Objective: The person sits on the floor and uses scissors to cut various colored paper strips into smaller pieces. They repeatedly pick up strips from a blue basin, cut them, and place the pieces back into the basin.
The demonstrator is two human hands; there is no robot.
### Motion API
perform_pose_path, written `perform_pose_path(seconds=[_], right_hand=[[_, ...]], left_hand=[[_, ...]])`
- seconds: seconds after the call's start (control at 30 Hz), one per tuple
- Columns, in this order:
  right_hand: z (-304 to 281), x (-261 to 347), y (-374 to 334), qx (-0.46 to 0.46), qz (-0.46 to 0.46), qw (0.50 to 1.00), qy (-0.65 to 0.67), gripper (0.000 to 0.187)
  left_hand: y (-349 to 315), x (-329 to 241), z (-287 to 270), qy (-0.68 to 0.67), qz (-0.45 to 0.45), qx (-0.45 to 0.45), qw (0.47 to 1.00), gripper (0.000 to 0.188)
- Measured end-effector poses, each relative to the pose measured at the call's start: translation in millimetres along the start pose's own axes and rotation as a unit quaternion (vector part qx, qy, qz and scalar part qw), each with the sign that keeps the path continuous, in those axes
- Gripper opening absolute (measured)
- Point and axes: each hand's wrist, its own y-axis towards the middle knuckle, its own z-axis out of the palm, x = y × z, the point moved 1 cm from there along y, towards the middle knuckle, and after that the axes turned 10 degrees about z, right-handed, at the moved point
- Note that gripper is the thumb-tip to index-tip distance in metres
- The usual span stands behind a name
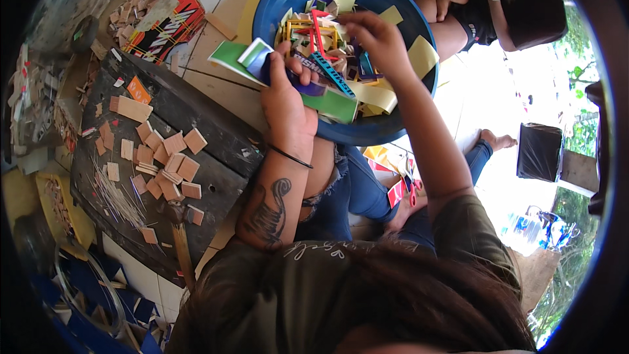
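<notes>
- View from above a seated person in blue jeans, looking down at both bare hands over a round blue basin resting against the knees.
- The basin is heaped with mixed cardboard scraps: yellow, green, red, purple and blue strips and offcuts, unsorted as far as can be seen.
- The left hand, at the basin's near left rim, is closed around a stack of flat card pieces, green, white and purple, thumb pressed on top.
- The right hand reaches into the heap from the right, fingers curled downward as if pinching a scrap; what it grips, if anything, cannot be told.
- Judged from this, the sorting is partly done: a small stack is gathered in the left hand, while most of the pile remains in the basin.
- To the left, a dark wooden board holds small tan card squares and thin sticks.
- Far right, another person sits on the floor.
</notes>
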Motion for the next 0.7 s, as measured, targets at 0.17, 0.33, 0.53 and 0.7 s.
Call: perform_pose_path(seconds=[0.17,0.33,0.53,0.7], right_hand=[[6,-44,92,-0.093,-0.193,0.881,-0.423,0.033],[26,-66,125,0.0,-0.256,0.762,-0.595,0.037],[25,-73,131,0.01,-0.239,0.778,-0.581,0.015],[-25,-39,129,0.062,-0.023,0.977,-0.205,0.024]], left_hand=[[-1,-1,0,-0.017,-0.041,0.015,0.999,0.033],[0,-5,2,-0.047,-0.072,0.018,0.996,0.038],[1,-5,2,-0.054,-0.073,0.023,0.996,0.038],[1,-6,0,-0.066,-0.07,0.019,0.995,0.036]])
